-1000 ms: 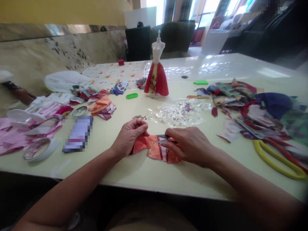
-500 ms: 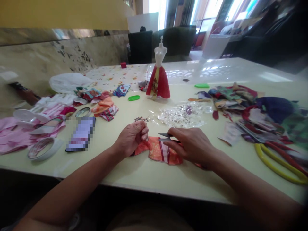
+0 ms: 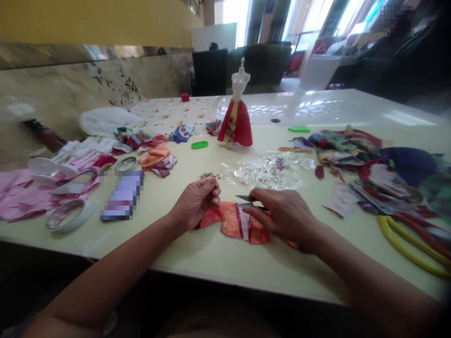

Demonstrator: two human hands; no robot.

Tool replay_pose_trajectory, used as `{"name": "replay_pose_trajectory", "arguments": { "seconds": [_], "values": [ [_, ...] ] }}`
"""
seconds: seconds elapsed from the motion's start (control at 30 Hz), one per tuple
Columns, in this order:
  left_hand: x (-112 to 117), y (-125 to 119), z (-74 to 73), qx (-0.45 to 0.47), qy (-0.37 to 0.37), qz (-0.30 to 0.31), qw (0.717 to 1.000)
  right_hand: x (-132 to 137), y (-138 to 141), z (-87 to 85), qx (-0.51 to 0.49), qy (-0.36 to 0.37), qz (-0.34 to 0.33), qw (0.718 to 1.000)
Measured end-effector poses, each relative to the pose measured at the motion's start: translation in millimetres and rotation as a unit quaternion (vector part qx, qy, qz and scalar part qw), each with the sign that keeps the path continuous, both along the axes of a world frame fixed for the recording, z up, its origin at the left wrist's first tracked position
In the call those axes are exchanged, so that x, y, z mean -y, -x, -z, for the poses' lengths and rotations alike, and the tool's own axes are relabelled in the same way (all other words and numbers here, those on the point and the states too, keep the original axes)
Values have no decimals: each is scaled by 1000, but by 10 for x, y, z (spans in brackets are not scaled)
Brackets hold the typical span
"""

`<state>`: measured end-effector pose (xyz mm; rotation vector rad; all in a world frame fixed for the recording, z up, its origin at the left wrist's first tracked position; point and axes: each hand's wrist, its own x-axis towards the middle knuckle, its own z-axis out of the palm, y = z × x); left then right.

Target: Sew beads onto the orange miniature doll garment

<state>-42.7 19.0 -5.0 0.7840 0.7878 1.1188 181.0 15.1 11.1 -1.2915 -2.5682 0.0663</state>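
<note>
"What's the right hand (image 3: pixel 283 215) doing?"

"It's closed around a small pair of thread snips (image 3: pixel 247 202), blades pointing left and slightly apart, just above a piece of orange-red patterned fabric (image 3: pixel 235 223)."

"Is the fabric in its grip?"

"No, it lies flat on the pale yellow table (image 3: pixel 225 274), right under the snips and fingers. The right hand covers its right end."

"And the left hand (image 3: pixel 195 203)?"

"Raised at the fabric's left end, just beside it, with the fingers curled tightly together. I can't tell whether they're pinching anything."

"What's closest to that one?"

"A small scatter of tiny beads (image 3: pixel 210 175), just above the fingertips. To the upper right lies a clear plastic bag of sequins (image 3: pixel 271 171)."

"Anything farther up?"

"A white dress form (image 3: pixel 240 80) in a red skirt stands at upper centre. Heaped fabric scraps (image 3: pixel 347 150) fill the right side, and a roll of tape (image 3: pixel 69 216) sits at lower left."
</note>
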Motion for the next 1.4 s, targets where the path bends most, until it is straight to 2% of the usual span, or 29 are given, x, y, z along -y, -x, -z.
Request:
{"name": "replay_pose_trajectory", "arguments": {
  "seconds": [0.27, 0.57, 1.4],
  "values": [
    [63, -41, -28, -31, 12, 15, 999, 3, 8, 46, -33, -11, 19, 999],
    [94, -58, -48, 11, 49, 37, 998, 9, 16, 68, -64, -31, 23, 997],
    [124, -92, -2, -17, 70, 63, 995, 50, 20, 68, -114, -48, -15, 992]
  ]
}}
